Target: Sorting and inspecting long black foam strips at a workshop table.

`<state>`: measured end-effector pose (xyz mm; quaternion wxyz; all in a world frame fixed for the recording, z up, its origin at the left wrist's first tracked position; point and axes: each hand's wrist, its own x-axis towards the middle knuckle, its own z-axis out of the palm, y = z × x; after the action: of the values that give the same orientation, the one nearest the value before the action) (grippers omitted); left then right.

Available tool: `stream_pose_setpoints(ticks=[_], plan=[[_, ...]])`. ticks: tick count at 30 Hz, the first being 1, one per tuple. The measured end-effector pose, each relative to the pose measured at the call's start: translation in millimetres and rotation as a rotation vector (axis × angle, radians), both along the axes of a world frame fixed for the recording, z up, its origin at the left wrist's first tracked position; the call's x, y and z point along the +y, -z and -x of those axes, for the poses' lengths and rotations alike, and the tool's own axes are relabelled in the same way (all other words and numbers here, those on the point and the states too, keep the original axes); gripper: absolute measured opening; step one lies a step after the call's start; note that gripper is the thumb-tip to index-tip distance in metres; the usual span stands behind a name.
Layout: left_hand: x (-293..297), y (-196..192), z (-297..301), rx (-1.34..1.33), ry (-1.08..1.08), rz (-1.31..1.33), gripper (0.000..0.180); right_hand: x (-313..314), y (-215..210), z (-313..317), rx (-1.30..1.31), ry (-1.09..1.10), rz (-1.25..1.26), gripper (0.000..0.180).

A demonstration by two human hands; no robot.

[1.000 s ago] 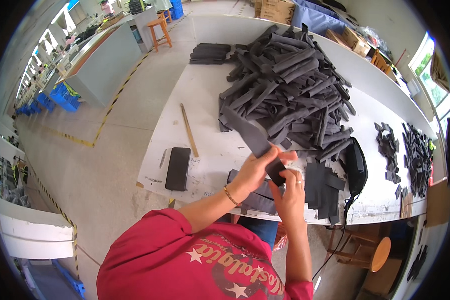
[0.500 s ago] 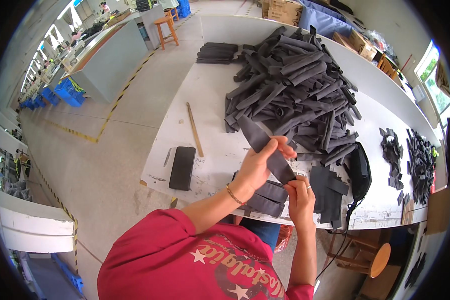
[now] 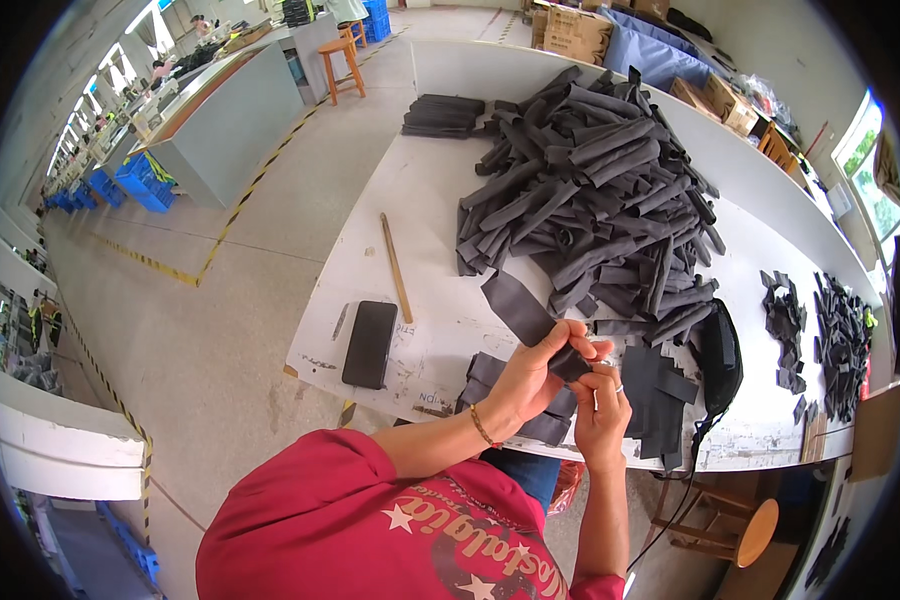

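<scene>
A dark grey fabric strip (image 3: 517, 305) slants between my two hands above the front of the white table. My left hand (image 3: 535, 372) pinches it partway along, its free end pointing up and left. At the lower end, my right hand (image 3: 600, 400) closes on the strip, with a ring on one finger. Beneath my left hand lie folded dark fabric pieces (image 3: 545, 427). Flat dark pieces (image 3: 660, 400) overlap to the right of my right hand. A large heap of folded dark strips (image 3: 600, 190) rises beyond both hands.
On the table's left are a black phone (image 3: 370, 345) and a wooden stick (image 3: 396, 268). A neat stack of strips (image 3: 443, 116) sits at the far edge. A black pouch with a cord (image 3: 718, 360) lies right. Smaller dark piles (image 3: 842, 340) lie farther right; a stool (image 3: 757, 532) stands below.
My left hand has slid down along the strip toward my right hand, so the two are closer together. More of the strip's upper end sticks out beyond my left fingers.
</scene>
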<state>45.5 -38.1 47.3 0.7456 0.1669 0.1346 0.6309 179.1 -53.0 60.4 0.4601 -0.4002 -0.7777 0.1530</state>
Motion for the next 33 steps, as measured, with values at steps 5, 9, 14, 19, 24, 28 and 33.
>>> stream_pose_setpoints(ticks=[5,9,14,19,24,28,33], plan=[[-2.0,4.0,-0.5,-0.062,0.000,-0.013,0.027,-0.5,0.5,3.6,-0.001,-0.003,-0.013,0.011],[-1.9,7.9,0.7,-0.082,0.017,-0.022,0.029,-3.9,4.3,3.3,0.017,0.002,0.080,0.010],[3.5,8.2,6.9,0.043,-0.001,-0.059,0.038,-10.8,0.7,12.6,0.313,-0.038,0.433,0.013],[13.6,-2.2,18.7,0.137,-0.167,-0.131,0.041,-6.8,18.8,33.7,0.625,0.126,0.325,0.014],[12.2,-6.7,24.5,0.163,-0.088,-0.308,0.037,-13.8,-3.8,16.6,0.976,0.012,0.535,0.011],[10.5,-7.0,18.4,0.220,0.008,-0.346,0.038,-7.4,2.6,20.3,0.803,0.076,0.546,0.013],[16.9,23.1,60.0,0.201,-0.185,-0.098,0.030,-8.8,-2.1,14.4,0.363,0.217,0.004,0.012]])
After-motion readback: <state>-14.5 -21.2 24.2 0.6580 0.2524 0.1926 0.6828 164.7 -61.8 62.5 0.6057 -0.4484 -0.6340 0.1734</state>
